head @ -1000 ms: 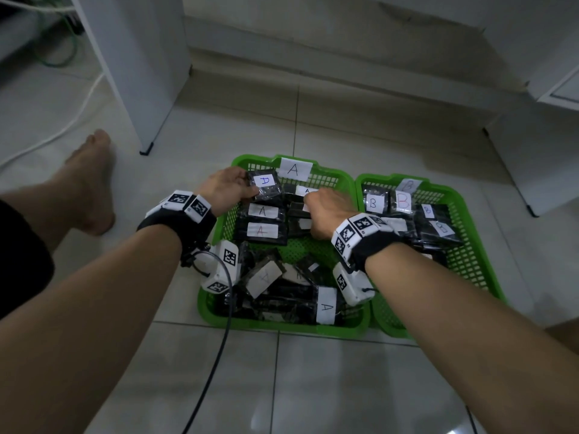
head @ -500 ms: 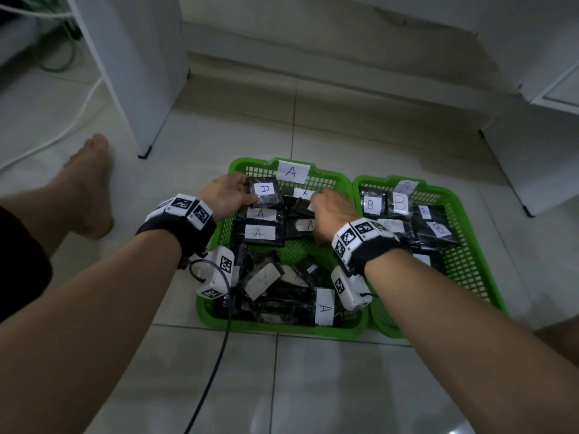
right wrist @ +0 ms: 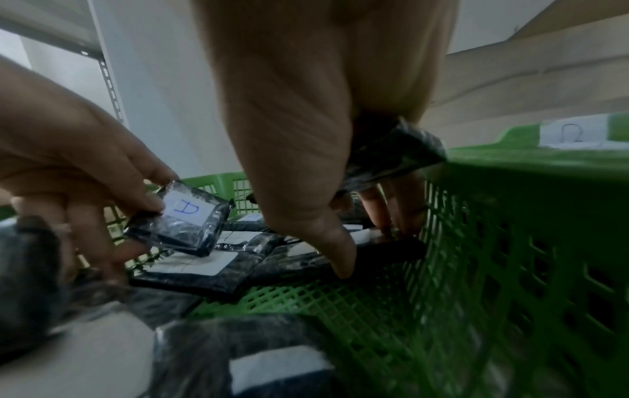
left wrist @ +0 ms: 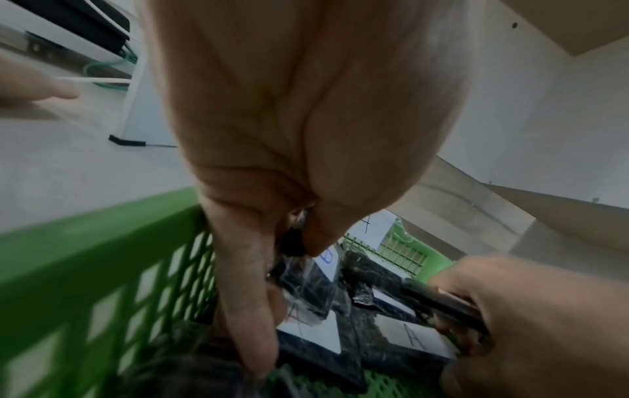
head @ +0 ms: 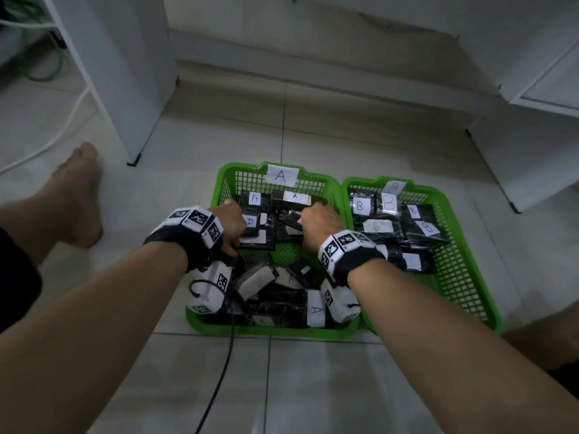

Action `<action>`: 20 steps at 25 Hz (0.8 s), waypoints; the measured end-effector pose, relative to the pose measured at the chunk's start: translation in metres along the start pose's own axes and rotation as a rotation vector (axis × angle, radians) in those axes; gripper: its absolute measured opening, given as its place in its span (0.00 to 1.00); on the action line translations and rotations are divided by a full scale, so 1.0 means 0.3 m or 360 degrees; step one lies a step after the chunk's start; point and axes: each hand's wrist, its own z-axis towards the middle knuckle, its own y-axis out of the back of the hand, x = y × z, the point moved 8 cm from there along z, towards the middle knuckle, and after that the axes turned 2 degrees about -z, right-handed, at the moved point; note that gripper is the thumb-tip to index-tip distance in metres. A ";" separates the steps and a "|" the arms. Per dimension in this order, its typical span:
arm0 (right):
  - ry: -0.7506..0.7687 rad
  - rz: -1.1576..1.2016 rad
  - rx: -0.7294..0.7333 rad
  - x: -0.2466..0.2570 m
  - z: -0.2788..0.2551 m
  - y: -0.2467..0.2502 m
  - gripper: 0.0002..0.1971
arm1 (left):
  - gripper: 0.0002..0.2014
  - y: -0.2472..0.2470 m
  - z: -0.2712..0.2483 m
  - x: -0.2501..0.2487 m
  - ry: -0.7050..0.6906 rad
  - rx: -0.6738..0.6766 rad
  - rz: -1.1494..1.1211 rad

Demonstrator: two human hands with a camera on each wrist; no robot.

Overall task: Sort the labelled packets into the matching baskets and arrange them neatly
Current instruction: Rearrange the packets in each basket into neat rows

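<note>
We are tidying basket A (head: 225,186), our left hand (head: 230,222) pinching an A packet (right wrist: 185,218) at its nine o'clock side, our right hand (head: 319,225) apparently gripping another packet (right wrist: 391,150) at three o'clock, both next needing flat, aligned placement.

You are sitting barefoot on the pale tiled floor (head: 313,386) of what looks like a home room or small office. White furniture panels (head: 125,73) stand around you, and loose white and green cables (head: 47,70) lie behind the left panel.
</note>
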 end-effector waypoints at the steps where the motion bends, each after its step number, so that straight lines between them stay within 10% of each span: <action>1: -0.0004 -0.0005 0.0011 0.001 -0.001 -0.003 0.16 | 0.26 -0.005 0.012 0.001 0.0013 0.0002 0.0089; 8: -0.0069 0.0356 0.0135 -0.030 -0.010 0.027 0.22 | 0.27 0.014 -0.001 -0.015 0.0043 -0.0056 -0.0005; 16: 0.0143 0.1136 0.0026 -0.140 -0.052 0.120 0.23 | 0.06 -0.026 -0.011 0.095 0.0534 -0.0315 -0.2388; 20: 0.0150 0.1225 0.0071 -0.145 -0.043 0.097 0.17 | 0.11 0.027 -0.017 0.130 0.0390 -0.0734 -0.2569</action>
